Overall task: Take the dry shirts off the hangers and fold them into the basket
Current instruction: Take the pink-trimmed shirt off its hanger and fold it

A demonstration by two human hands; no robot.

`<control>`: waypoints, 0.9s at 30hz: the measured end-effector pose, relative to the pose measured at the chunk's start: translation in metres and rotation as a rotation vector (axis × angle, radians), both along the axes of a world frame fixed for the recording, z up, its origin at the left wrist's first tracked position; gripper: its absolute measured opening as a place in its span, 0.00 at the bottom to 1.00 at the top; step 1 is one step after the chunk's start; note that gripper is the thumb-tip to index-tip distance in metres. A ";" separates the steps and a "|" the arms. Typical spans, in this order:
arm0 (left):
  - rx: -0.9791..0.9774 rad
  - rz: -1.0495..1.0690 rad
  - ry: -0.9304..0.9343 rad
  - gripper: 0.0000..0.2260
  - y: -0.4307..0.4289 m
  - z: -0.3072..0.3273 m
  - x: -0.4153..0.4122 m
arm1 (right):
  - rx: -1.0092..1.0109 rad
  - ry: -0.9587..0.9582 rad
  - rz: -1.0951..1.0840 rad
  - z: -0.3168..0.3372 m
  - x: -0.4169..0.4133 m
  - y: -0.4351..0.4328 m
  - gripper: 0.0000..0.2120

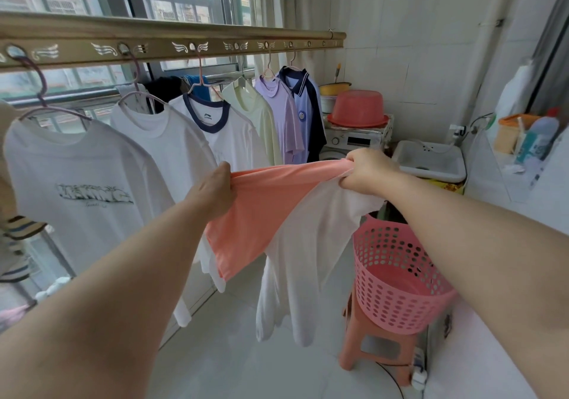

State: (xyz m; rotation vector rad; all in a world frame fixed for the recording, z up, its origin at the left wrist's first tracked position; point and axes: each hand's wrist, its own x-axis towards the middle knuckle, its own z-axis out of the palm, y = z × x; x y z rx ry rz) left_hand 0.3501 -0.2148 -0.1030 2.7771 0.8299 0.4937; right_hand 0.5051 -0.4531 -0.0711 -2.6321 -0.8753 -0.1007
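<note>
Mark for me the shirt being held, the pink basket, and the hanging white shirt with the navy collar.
peach and white shirt (261,210): head view, on its peach panel.
pink basket (385,306): head view, on its perforated wall.
navy-collared white shirt (234,143): head view, on its chest.

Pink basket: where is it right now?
In the head view the pink basket sits lower right on an orange stool, just right of the held pink-and-white shirt.

shirts on hangers: 6, 9–12 o'clock | held peach-and-white cloth: 1 or 2, unclear | basket: 1, 4 o'clock | stool: 1
</note>
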 end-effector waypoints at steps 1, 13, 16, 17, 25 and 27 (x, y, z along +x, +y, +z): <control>0.006 0.031 0.014 0.01 0.001 0.000 -0.001 | 0.098 0.090 0.013 -0.002 0.000 0.000 0.03; 0.007 0.038 -0.128 0.03 0.000 0.010 -0.001 | 0.280 -0.348 -0.087 0.028 -0.005 -0.010 0.15; 0.015 0.075 -0.062 0.05 -0.001 0.012 0.004 | 0.151 -0.365 -0.101 0.034 -0.006 -0.003 0.19; 0.010 0.076 -0.022 0.06 -0.003 0.011 0.005 | 0.127 -0.361 -0.109 0.032 -0.005 -0.001 0.19; -0.370 0.183 -0.290 0.05 -0.010 -0.003 0.016 | 0.115 -0.298 -0.136 0.039 -0.003 -0.001 0.18; -0.420 0.182 -0.401 0.04 -0.009 -0.006 0.016 | 0.103 -0.243 -0.078 0.041 0.000 -0.001 0.16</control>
